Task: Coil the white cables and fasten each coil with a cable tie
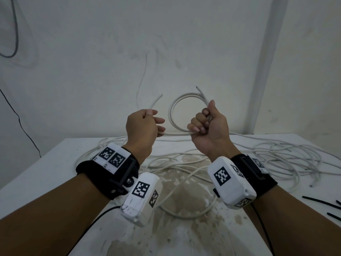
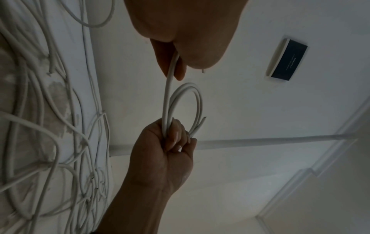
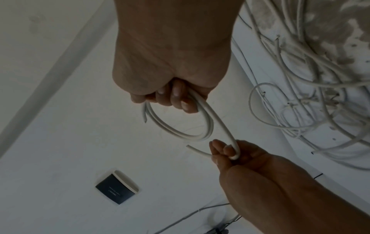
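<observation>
Right hand [image 1: 206, 126] fists thin white round cable coil [image 1: 177, 115], upright; tail level toward 9 o'clock, pinched by left hand [image 1: 142, 126].

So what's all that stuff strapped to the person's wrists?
Each bare forearm wears a black wrist strap carrying a white boxy camera unit printed with black-and-white square markers. A thin black cable trails from the left unit. No sleeves.

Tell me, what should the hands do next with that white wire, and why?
Probably the left hand should swing its loose end over to the right hand, which already grips the coil. Only a short tail is left uncoiled, and the cable ties on the table can't go on before that.
</observation>
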